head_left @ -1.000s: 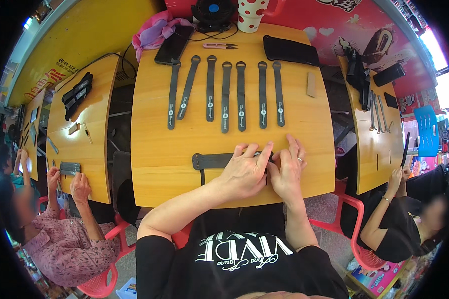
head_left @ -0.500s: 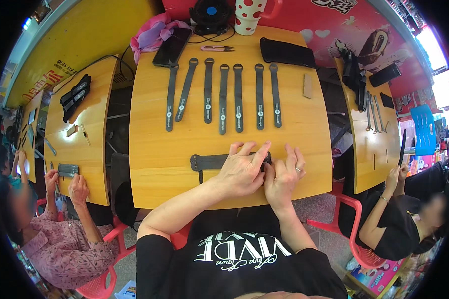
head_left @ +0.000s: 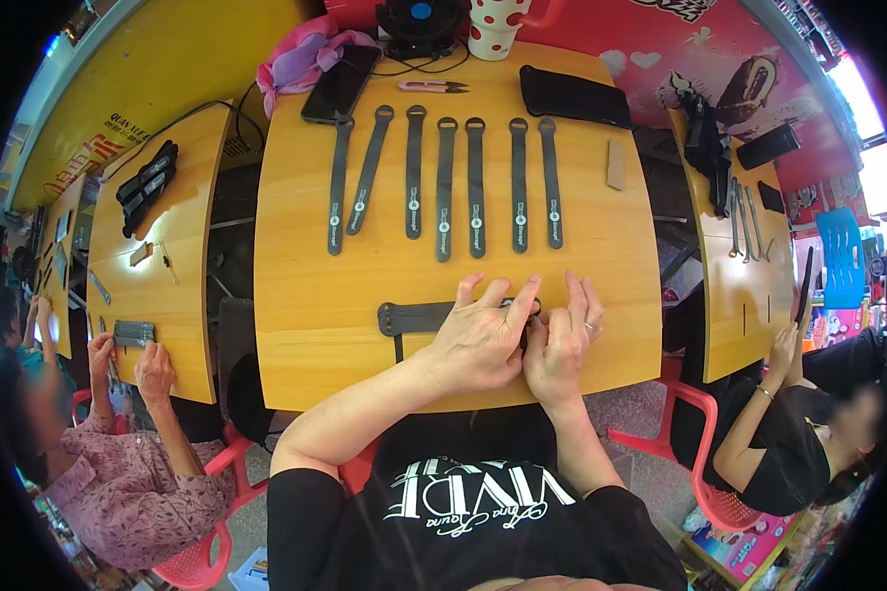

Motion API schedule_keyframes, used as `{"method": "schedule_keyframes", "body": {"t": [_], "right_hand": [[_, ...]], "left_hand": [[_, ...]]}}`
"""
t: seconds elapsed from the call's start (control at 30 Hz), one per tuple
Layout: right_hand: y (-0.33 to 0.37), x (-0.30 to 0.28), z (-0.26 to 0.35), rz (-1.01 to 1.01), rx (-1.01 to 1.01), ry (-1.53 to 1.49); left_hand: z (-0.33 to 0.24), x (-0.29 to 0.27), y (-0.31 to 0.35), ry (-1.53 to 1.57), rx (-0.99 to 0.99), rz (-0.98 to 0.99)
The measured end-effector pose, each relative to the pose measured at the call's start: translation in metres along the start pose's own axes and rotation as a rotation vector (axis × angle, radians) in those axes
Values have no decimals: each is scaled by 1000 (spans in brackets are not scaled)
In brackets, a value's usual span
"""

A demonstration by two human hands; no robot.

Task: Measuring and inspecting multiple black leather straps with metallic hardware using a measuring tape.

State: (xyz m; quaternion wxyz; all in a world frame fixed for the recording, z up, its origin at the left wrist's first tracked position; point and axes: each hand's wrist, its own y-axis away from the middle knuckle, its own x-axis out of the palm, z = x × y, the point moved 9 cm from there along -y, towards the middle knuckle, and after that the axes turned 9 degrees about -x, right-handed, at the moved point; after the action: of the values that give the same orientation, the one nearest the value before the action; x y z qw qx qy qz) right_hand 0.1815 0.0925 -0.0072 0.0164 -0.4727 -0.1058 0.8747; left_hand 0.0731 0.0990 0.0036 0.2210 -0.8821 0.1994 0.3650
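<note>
Worker at a wooden desk (head_left: 315, 295), seen from above. A dark grey strap piece (head_left: 424, 317) lies crosswise on the near part of the desk, its rounded left end exposed; a thin dark strip extends from beneath that end toward the near edge. The left hand (head_left: 478, 340) rests over the piece's right portion, fingers spread. The right hand (head_left: 562, 350), wearing a ring, is at the piece's right end, thumb and fingers bent inward. The hands are together there, nearly meeting; whether either is closed on the piece cannot be told, since the fingers hide the contact.

Beyond them, seven dark straps (head_left: 445, 192) lie in a row, slotted ends away from the worker; the second from the left slants. Farther back: a black phone (head_left: 341, 85), pink-handled snips (head_left: 434, 88) and a black pouch (head_left: 574, 97). A brown strip (head_left: 615, 164) lies right of the row.
</note>
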Motion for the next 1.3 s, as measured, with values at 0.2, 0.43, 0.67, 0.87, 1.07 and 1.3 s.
{"method": "schedule_keyframes", "body": {"t": [0.2,0.43,0.67,0.87,1.07,1.3], "right_hand": [[4,3,12,-26,-28,73],[-3,9,8,22,-16,33],[7,-6,14,-149,-107,66],[17,7,27,-140,-114,197],[13,5,27,-158,-77,119],[7,3,32,-155,-108,104]], "left_hand": [[5,-9,4,18,-8,-14],[6,-6,7,-6,-53,54],[9,-5,5,-2,-50,14],[23,-2,11,46,-118,52],[15,-14,15,47,-18,0],[8,-15,9,-21,-74,90]]}}
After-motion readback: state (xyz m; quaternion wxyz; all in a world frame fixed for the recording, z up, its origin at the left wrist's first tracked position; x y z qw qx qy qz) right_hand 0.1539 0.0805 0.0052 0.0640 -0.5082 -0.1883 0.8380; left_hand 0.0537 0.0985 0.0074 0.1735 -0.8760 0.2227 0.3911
